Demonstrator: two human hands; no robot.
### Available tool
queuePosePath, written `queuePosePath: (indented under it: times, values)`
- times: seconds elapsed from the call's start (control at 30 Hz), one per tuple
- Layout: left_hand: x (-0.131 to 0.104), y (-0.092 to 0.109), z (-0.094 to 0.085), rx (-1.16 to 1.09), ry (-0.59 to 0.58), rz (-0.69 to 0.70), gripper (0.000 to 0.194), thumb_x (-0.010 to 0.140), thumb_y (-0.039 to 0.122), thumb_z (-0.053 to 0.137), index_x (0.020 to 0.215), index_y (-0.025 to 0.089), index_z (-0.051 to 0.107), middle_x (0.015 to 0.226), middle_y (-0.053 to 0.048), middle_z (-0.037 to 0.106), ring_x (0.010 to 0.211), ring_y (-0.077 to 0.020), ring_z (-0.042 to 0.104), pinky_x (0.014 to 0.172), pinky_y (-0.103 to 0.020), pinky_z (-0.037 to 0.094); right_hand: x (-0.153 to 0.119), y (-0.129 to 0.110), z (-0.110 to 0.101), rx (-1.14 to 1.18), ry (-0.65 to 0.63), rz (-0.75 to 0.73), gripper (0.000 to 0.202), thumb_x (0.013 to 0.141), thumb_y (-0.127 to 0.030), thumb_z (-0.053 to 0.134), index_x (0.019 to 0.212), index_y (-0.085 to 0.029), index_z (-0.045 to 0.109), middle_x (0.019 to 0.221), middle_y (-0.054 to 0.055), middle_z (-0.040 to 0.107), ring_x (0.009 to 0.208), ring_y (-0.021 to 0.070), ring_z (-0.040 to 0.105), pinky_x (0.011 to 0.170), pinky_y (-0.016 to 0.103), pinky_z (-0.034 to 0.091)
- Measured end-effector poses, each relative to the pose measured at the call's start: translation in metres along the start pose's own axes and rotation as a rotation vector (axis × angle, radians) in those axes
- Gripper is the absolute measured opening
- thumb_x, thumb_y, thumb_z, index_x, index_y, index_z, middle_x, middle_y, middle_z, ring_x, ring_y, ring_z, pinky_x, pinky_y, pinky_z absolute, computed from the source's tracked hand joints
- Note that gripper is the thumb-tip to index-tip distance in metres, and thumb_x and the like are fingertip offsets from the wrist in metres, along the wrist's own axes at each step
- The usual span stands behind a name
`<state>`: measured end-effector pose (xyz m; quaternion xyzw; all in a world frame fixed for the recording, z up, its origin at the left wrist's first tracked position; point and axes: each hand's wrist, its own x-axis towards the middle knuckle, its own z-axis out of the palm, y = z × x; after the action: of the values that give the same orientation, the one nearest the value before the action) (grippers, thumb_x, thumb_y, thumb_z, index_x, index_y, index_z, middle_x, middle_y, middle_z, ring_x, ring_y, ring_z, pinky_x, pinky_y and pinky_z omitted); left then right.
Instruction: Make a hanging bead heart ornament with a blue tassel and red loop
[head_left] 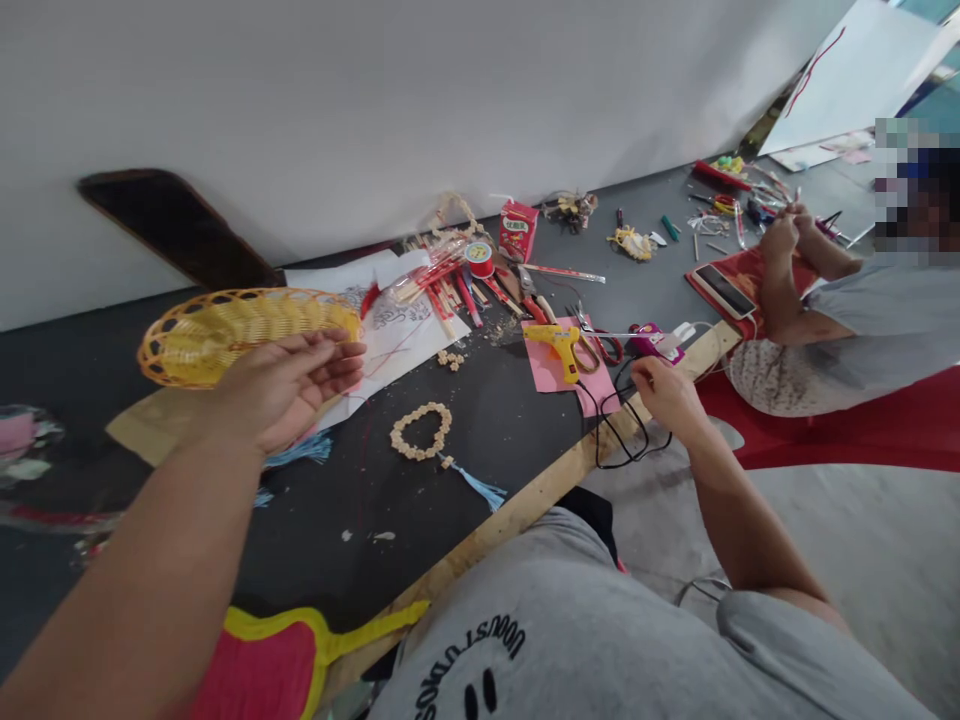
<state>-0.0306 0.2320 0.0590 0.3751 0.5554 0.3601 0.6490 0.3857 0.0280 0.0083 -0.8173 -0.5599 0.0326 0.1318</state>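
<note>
One yellow basket [217, 338] is seen at the left of the table [491, 425], partly hidden by the left hand [296, 388]; fingers curled close together, grip unconfirmed. In the right hand [670, 397], fingertips are pinched, contents unresolved; the black cable [598, 450] is best kept unsnagged.

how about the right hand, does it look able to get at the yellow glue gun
Probably yes. The right hand is near the yellow glue gun, which lies uncovered on pink paper. A red scissor handle and a black cable lie between them, but both look low enough to pass over.
</note>
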Motion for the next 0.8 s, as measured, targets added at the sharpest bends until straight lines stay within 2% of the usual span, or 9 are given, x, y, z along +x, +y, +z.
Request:
queuePosePath:
  times: [0.1, 0.23, 0.4, 0.5, 0.6, 0.8]
  values:
    - [-0.004, 0.000, -0.002, 0.027, -0.016, -0.007, 0.019, 0.088, 0.003, 0.053, 0.088, 0.016, 0.067, 0.083, -0.003, 0.075, 0.071, -0.0100, 0.069, 0.067, -0.019, 0.058, 0.036, -0.011, -0.002, -0.057, 0.018, -0.059, 0.029, 0.091, -0.022, 0.043, 0.105, -0.016, 0.068, 0.103, 0.015, 0.071, 0.094, 0.0265, 0.064, 0.081, 0.035, 0.048]
    - [-0.008, 0.001, -0.004, 0.054, -0.039, -0.017, 0.019, 0.090, 0.005, 0.054, 0.090, 0.017, 0.068, 0.083, -0.002, 0.075, 0.064, -0.0081, 0.066, 0.064, -0.018, 0.057, 0.088, -0.021, -0.008, -0.227, -0.116, -0.001, 0.039, 0.095, -0.020, 0.036, 0.119, -0.015, 0.066, 0.117, 0.015, 0.070, 0.104, 0.0246, 0.064, 0.085, 0.031, 0.046]
    - [-0.012, 0.002, 0.000, 0.030, -0.022, -0.030, 0.013, 0.091, 0.012, 0.057, 0.095, 0.018, 0.068, 0.077, -0.002, 0.073, 0.056, -0.0085, 0.062, 0.057, -0.019, 0.055, 0.136, -0.023, -0.004, -0.291, -0.333, 0.032, 0.026, 0.085, -0.025, 0.058, 0.102, -0.017, 0.076, 0.105, 0.012, 0.075, 0.093, 0.0232, 0.068, 0.074, 0.027, 0.046]
    - [-0.012, 0.001, 0.002, 0.027, -0.049, -0.048, 0.013, 0.091, 0.011, 0.057, 0.094, 0.016, 0.068, 0.080, -0.003, 0.073, 0.063, -0.0095, 0.064, 0.059, -0.019, 0.056, 0.152, -0.024, 0.000, -0.318, -0.465, 0.042, 0.027, 0.079, -0.038, 0.070, 0.095, -0.017, 0.079, 0.095, 0.011, 0.076, 0.085, 0.0224, 0.068, 0.069, 0.027, 0.046]
    - [-0.012, -0.001, 0.003, 0.028, -0.095, -0.056, 0.014, 0.091, 0.010, 0.057, 0.096, 0.016, 0.068, 0.083, -0.003, 0.073, 0.066, -0.0097, 0.065, 0.061, -0.020, 0.056, 0.163, -0.028, 0.004, -0.332, -0.561, 0.037, 0.035, 0.076, -0.048, 0.073, 0.092, -0.018, 0.079, 0.087, 0.009, 0.076, 0.080, 0.0202, 0.068, 0.068, 0.026, 0.046]
    - [-0.014, -0.003, 0.001, -0.005, -0.082, -0.048, 0.015, 0.091, 0.006, 0.055, 0.096, 0.014, 0.066, 0.081, -0.003, 0.071, 0.066, -0.0093, 0.063, 0.063, -0.021, 0.055, 0.172, -0.041, 0.012, -0.359, -0.610, -0.014, 0.038, 0.072, -0.052, 0.076, 0.084, -0.016, 0.078, 0.074, 0.011, 0.073, 0.078, 0.0213, 0.068, 0.069, 0.028, 0.048]
